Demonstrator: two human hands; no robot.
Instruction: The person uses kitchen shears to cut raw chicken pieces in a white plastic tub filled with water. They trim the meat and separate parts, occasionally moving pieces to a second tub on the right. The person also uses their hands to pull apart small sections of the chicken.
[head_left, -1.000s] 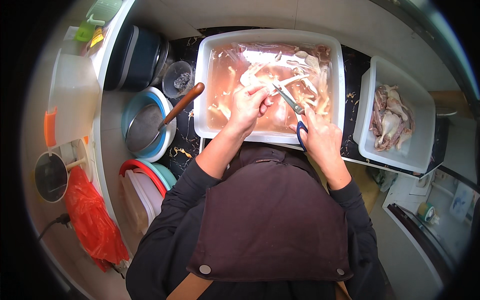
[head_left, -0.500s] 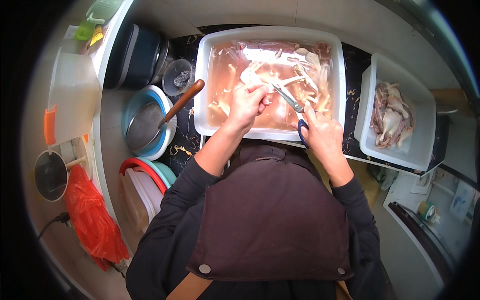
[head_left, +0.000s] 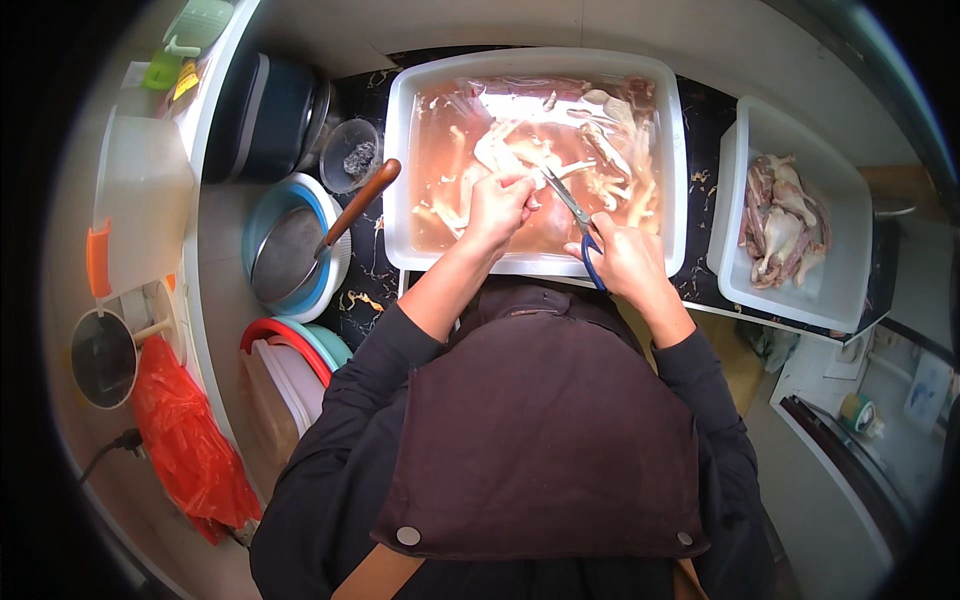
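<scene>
Left hand (head_left: 497,205) pinches a pale chicken foot (head_left: 500,155) over the white tub (head_left: 400,180) of reddish water; right hand (head_left: 625,258) grips blue-handled scissors (head_left: 572,205), blades at the foot. Trimming step, apparently; next cut needs blades seated squarely, fingers clear.

1. To my right I see a white tub (head_left: 850,215) of trimmed meat pieces (head_left: 783,220).
2. A round strainer (head_left: 288,255) with a wooden handle (head_left: 360,200) sits in a blue-rimmed bowl (left of the work).
3. A red plastic bag (head_left: 190,440) lies near a pot lid (head_left: 102,357).
4. A dark cooker (head_left: 270,115) stands behind.
</scene>
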